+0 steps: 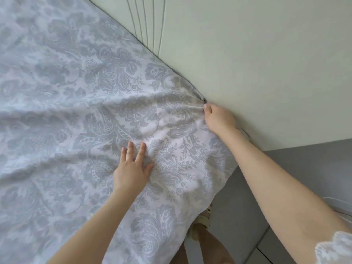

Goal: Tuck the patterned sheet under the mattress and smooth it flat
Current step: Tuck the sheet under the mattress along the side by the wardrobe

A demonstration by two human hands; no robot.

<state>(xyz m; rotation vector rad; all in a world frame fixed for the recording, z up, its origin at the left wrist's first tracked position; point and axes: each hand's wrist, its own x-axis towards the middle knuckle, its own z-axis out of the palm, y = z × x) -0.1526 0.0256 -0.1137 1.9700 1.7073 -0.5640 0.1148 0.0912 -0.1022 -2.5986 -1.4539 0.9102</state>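
Head view: sheet corner.
Patterned sheet (91, 103) spread wide, creased toward the pale panel (257, 60); left hand (131, 168) flat on it, fingers straight and apart; right hand (219, 119) at the panel gap, fingers curled on the bunched edge.

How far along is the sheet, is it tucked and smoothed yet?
Done: the patterned sheet lies spread out, and its upper edge looks tucked along the headboard. In hand: the right hand grips the sheet at the headboard gap while the left hand presses it flat. Left: creases fan from that grip, and the near side edge seems to hang untucked.
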